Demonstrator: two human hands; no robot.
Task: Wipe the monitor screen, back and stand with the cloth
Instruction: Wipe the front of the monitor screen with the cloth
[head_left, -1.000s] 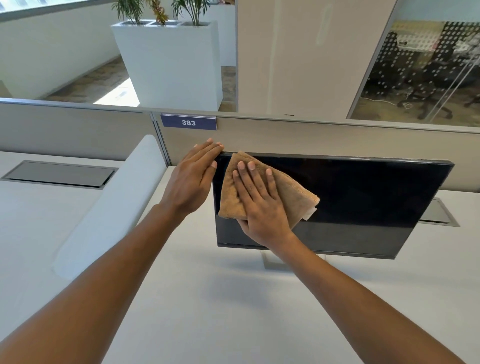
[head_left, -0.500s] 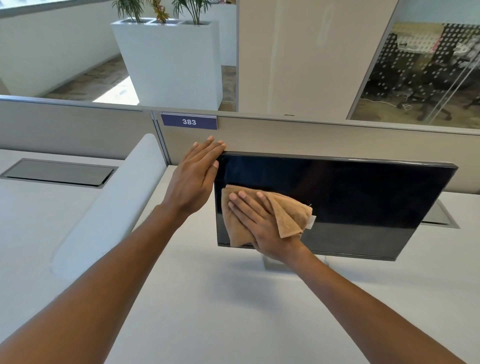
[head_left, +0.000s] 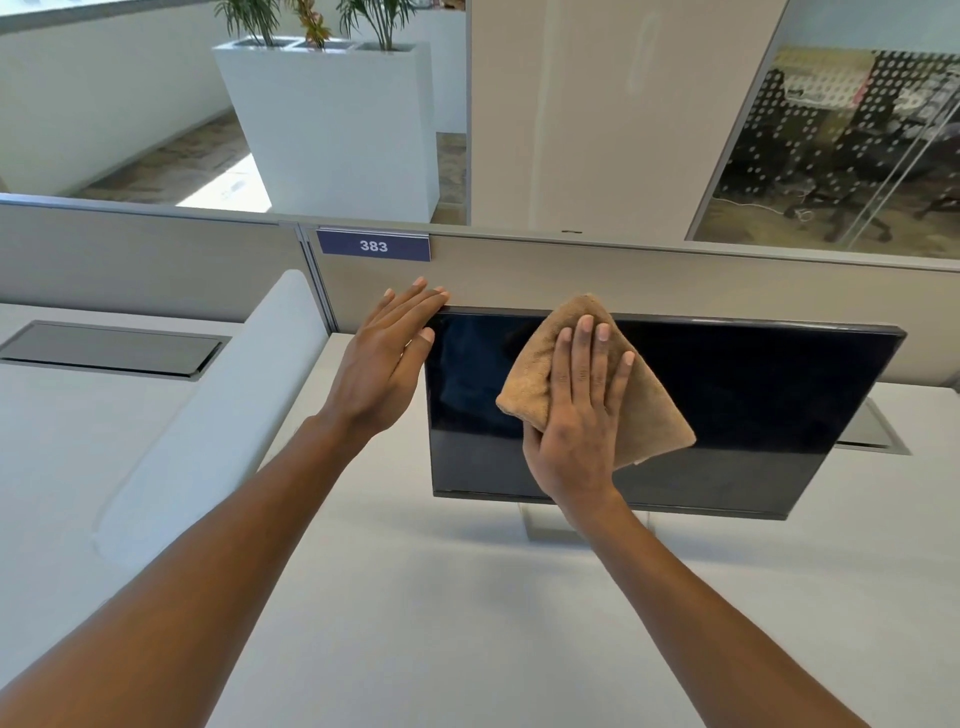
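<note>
The cloth is showing tan against the glossy black screen, above a white desk. A blue sign is showing white digits, and white dots are patterning the glass.

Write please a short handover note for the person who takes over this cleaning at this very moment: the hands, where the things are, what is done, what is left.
Left hand: flat, fingers straight, resting on the upper left corner of the monitor, apparently to steady it.
Right hand: flat, pressing the tan cloth against the screen, left of centre, near the top edge.
Monitor: upright on the white desk, dark screen facing the person; only a bit of the stand shows below it.
Done: screen wiping has begun; how much is clean cannot be told.
Left: the rest of the screen, then the back and stand.
</note>
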